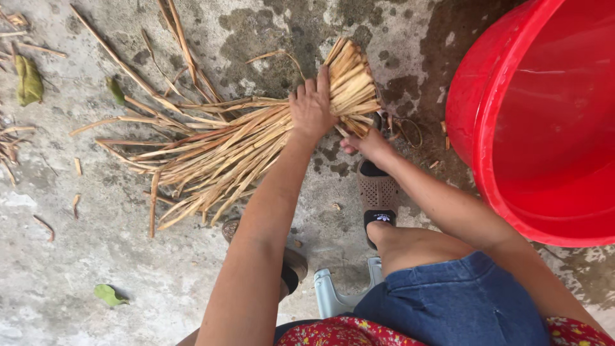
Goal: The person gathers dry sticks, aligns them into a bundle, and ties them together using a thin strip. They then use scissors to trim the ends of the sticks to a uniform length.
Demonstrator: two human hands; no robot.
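No packages, labels, signs, screens.

Rough grey concrete floor [96,256], mottled with darker damp patches and pale worn spots, under flat, even daylight with no hard shadows. Scattered over it: green fallen leaves [29,80], dry brown stalk scraps [45,224] and thin splinters near the left edge. At the right, a large red plastic tub [544,122]; low in the middle, a pale grey plastic stool [333,295].
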